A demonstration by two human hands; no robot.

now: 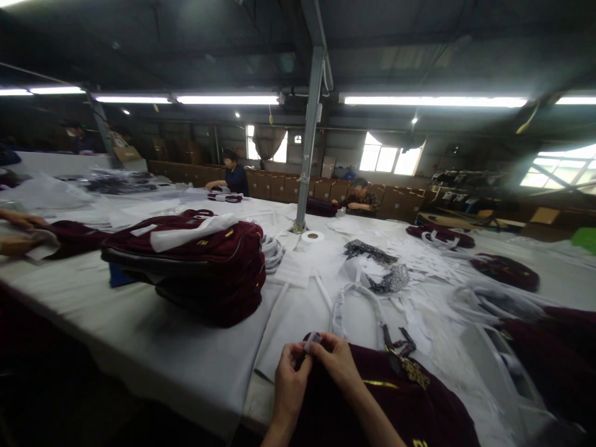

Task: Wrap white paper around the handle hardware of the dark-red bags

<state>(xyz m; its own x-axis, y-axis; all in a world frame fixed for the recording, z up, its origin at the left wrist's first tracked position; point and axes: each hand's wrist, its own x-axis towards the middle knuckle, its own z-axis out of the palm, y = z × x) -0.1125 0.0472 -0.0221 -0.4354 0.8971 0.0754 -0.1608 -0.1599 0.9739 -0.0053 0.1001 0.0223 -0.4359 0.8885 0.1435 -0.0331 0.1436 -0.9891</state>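
Note:
A dark red velvet bag (395, 403) with gold trim lies at the near edge of the white table (162, 347). Both my hands work at its upper left corner. My left hand (289, 382) is closed, pinching the corner of the bag. My right hand (333, 360) is closed too, its fingertips pinching a small white paper strip (313, 339) at that same corner. The two hands touch each other.
A stack of the same dark red bags (200, 261) sits to the left. White strips, a tape roll (312, 236) and patterned fabric (382, 273) litter the middle. A steel post (307, 143) rises from the table. Two people work at the far side; another person's hands (18, 230) show at left.

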